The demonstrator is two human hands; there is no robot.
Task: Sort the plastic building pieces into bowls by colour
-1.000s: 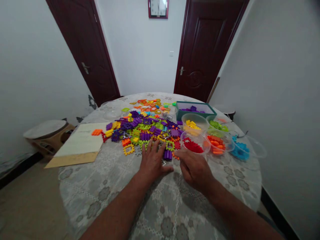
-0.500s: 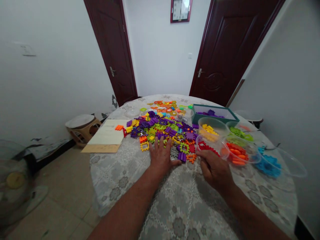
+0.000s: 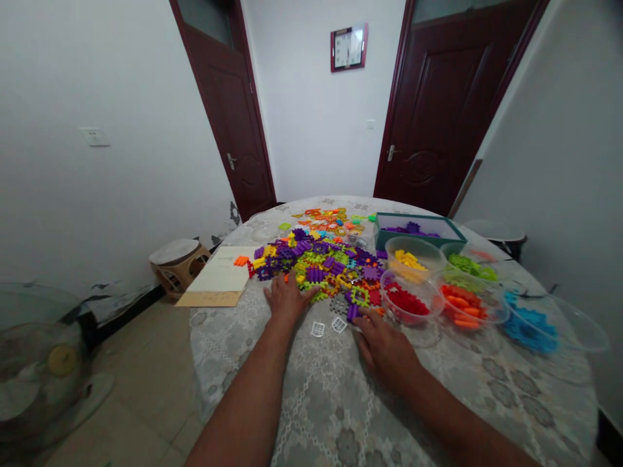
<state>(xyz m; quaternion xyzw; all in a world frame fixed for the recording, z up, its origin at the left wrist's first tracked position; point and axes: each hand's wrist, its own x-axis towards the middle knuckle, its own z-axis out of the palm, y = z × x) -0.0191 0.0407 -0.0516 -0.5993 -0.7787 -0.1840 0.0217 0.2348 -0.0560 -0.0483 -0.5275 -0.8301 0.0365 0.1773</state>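
My left hand (image 3: 287, 301) rests on the near left edge of a heap of plastic building pieces (image 3: 318, 250), fingers spread and thumb apart. Its palm hides some pieces. My right hand (image 3: 392, 347) reaches to the heap's near right edge. Its fingers are extended, with the tips at a purple ribbed piece (image 3: 354, 313) and covering part of an orange one. Between the hands, two white window-shaped pieces, one on the left (image 3: 318, 329) and one on the right (image 3: 339, 324), lie on the tablecloth. A yellow-green square frame (image 3: 360, 296) lies just beyond the purple piece.
Clear bowls stand at right, holding red pieces (image 3: 406, 300), yellow pieces (image 3: 409, 261), orange pieces (image 3: 462, 306), green pieces (image 3: 470, 266) and blue pieces (image 3: 530, 324). A green-edged box (image 3: 423, 237) with purple pieces stands behind them. Paper sheets (image 3: 221, 269) lie at left.
My left hand has slid left, and two white window pieces show where it was. My right hand has left the red-piece bowl and moved left to the purple piece. The view has tilted up.
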